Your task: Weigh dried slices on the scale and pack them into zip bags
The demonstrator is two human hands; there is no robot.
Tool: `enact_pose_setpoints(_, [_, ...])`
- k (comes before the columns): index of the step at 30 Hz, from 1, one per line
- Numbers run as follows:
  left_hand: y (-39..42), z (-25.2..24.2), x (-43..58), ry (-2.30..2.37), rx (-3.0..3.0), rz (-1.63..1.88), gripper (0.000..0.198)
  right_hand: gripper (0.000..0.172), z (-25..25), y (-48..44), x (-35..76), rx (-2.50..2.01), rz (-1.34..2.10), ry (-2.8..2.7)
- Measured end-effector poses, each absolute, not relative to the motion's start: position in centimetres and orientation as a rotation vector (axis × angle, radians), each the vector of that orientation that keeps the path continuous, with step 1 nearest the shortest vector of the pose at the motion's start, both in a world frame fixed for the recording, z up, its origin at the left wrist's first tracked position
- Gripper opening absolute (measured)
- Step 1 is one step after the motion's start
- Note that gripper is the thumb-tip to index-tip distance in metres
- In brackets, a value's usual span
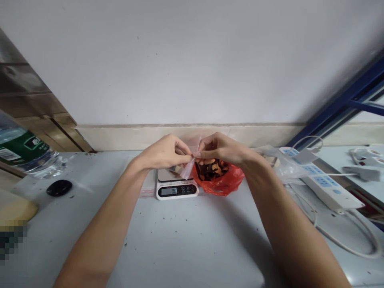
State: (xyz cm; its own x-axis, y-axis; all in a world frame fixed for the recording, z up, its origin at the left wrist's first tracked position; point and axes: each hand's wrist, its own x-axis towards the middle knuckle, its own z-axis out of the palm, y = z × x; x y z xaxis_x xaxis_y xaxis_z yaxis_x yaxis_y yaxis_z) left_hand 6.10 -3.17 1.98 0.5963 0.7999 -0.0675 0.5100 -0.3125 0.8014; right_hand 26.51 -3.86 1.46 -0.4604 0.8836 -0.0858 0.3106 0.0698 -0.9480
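My left hand [171, 152] and my right hand [219, 150] meet in front of me, both closed in a pinch on a small clear plastic bag [187, 170]. The bag hangs over the right side of a white digital kitchen scale [177, 190], whose display seems to read 0.0. Something pale shows in the lower part of the bag, too small to name. Below my right hand sits an open red plastic bag [223, 184] holding dark and orange-brown dried pieces [214, 170].
At the left stand a large water bottle [27, 148] with a green label and a black oval object [59, 187]. To the right are a white power strip [327, 180] with cables and a clear plastic bag [285, 164]. Dark crumbs dot the table [168, 248]; a wall rises behind.
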Motion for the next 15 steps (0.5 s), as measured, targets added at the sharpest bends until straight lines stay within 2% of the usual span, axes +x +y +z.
enact_pose_setpoints(4, [-2.9,2.1,5.8,1.166,1.946,0.556,0.016,0.014,2.0,-4.3,26.8,-1.349,1.230,-1.835])
enact_pose_setpoints(7, [-2.9,2.5,5.2,1.317,1.884,0.778,0.016,0.014,2.2,-4.5,26.9,-1.536,0.915,-1.782])
enact_pose_setpoints(10, [-3.3,2.6,5.3,1.425,1.923,0.938,0.014,0.007,2.3,-4.8,26.4,-1.449,0.644,-1.756])
enact_pose_setpoints(12, [-3.9,2.5,5.9,1.385,2.011,1.001,0.015,0.014,2.3,-5.1,25.7,-1.392,0.571,-1.822])
enact_pose_setpoints(15, [-4.6,2.2,7.0,1.204,2.178,1.133,0.015,0.016,2.3,-5.6,25.0,-1.561,0.638,-2.022])
